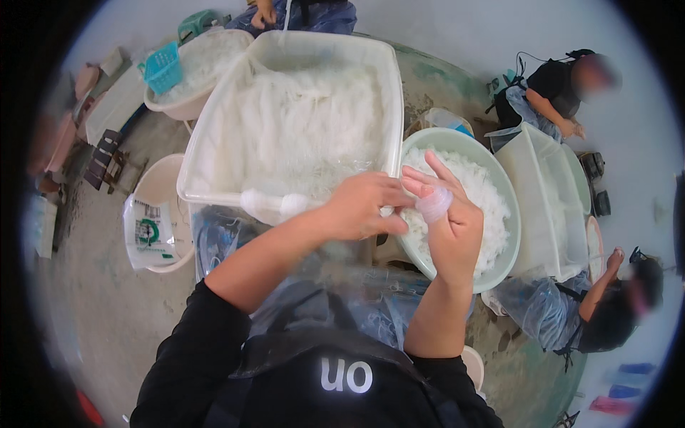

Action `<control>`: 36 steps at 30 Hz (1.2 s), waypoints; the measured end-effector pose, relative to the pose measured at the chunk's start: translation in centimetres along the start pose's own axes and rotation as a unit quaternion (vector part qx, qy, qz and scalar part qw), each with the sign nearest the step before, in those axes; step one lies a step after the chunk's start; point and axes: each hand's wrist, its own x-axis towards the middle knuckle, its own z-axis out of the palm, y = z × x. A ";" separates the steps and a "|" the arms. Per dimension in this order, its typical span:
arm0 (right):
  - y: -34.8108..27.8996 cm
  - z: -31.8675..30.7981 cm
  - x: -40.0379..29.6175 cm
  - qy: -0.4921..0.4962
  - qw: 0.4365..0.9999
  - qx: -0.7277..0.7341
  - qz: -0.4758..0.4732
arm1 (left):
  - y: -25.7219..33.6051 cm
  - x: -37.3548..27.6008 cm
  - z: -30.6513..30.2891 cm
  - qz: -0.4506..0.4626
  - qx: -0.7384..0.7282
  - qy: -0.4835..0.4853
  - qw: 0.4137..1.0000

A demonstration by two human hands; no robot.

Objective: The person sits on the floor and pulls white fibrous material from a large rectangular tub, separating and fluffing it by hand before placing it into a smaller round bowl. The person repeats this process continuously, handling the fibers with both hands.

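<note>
My right hand [456,227] is raised over a pale green basin [512,235], fingers spread. A whitish, translucent band [434,204] is wound in several turns around its thumb. Beside it, my left hand [369,206] hovers at the near right corner of a large white tub [397,107], its fingertips close to the wound band. A small white bit shows between its thumb and fingers; blur hides whether it is gripped. Long, pale wet strands [305,117] fill the tub. Two white wrapped bundles [293,204] hang over its near rim. White, coarse grainy material [489,214] heaps in the basin.
A cream bucket [155,182] with a printed plastic bag [152,230] stands left. Behind it are a blue basket [163,67] on a tub of strands and a dark stool [104,158]. Co-workers [556,91] sit by a white tub [535,203] at right; another person [299,16] is opposite.
</note>
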 end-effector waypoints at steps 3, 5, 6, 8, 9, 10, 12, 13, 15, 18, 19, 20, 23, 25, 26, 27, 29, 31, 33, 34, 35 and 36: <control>0.8 -0.6 0.4 0.018 0.985 0.167 0.049 | 1.5 1.2 2.6 -0.111 -0.140 0.069 0.981; 1.3 -1.4 0.6 0.078 0.949 0.282 0.116 | 2.5 1.9 2.0 -0.271 -0.439 0.047 0.856; 1.3 -1.8 0.6 0.079 0.968 0.183 0.153 | 1.8 1.8 1.3 -0.316 -0.472 0.037 0.822; 1.5 -1.3 0.7 0.007 0.996 -0.089 0.011 | 1.3 2.1 0.2 -0.314 -0.321 0.041 0.893; 1.6 -1.1 0.8 -0.027 0.972 -0.225 -0.060 | 2.4 2.8 -0.9 -0.254 -0.123 0.050 0.958; 2.0 -0.8 0.9 -0.058 0.939 -0.325 -0.092 | 2.9 3.1 -1.4 -0.182 0.081 0.056 0.978; 1.0 -0.3 1.3 -0.020 0.950 -0.280 -0.139 | 2.2 2.8 -1.3 -0.043 0.137 0.187 0.972; 0.4 -0.2 1.6 -0.001 0.952 -0.257 -0.164 | 1.9 2.6 -1.3 0.028 0.164 0.251 0.953; 0.3 -0.8 1.8 0.009 0.983 -0.139 -0.124 | 3.4 3.1 1.4 0.007 -0.164 0.281 0.946; 1.6 -2.2 1.8 0.099 0.975 0.197 0.015 | 4.4 2.5 -0.3 -0.129 -0.269 0.091 0.950; 2.4 -2.5 1.6 0.134 0.950 0.281 0.031 | 4.2 2.0 -2.0 -0.188 -0.232 -0.005 0.954; 3.6 -2.8 1.3 0.167 0.916 0.363 0.047 | 2.7 1.9 -2.4 -0.218 -0.223 -0.024 0.950; 3.5 -1.8 1.6 0.159 0.859 0.482 0.060 | 0.5 0.3 -0.4 -0.166 -0.044 -0.024 0.985; 2.7 -1.9 1.4 0.029 0.799 0.599 0.041 | -0.2 -0.2 1.5 -0.163 -0.128 0.054 0.977; 1.4 -1.7 1.1 0.030 0.826 0.562 0.032 | -0.4 -0.2 2.2 -0.162 -0.168 0.094 0.968; -0.8 -1.3 1.0 0.031 0.851 0.523 0.023 | -1.1 0.1 2.1 -0.258 -0.294 0.136 0.910; -2.0 -1.3 0.8 0.055 0.930 0.363 0.014 | -2.3 1.7 1.8 -0.420 -0.522 0.198 0.715; -1.0 -1.4 1.2 0.091 0.989 0.114 0.020 | 0.1 3.4 1.1 -0.359 -0.490 0.179 0.774; 2.4 -0.8 1.2 0.034 0.991 -0.108 0.070 | 3.3 4.6 -1.3 -0.304 -0.557 0.093 0.767; 3.7 -0.1 0.8 0.017 0.994 -0.094 0.059 | 4.5 5.5 -2.5 -0.268 -0.637 0.010 0.723; 4.5 0.4 0.6 0.002 0.995 -0.084 0.049 | 4.9 6.8 -3.1 -0.238 -0.688 0.019 0.686; 4.8 0.8 0.3 -0.037 0.997 -0.060 0.014 | 4.9 8.0 -3.7 -0.213 -0.735 0.033 0.643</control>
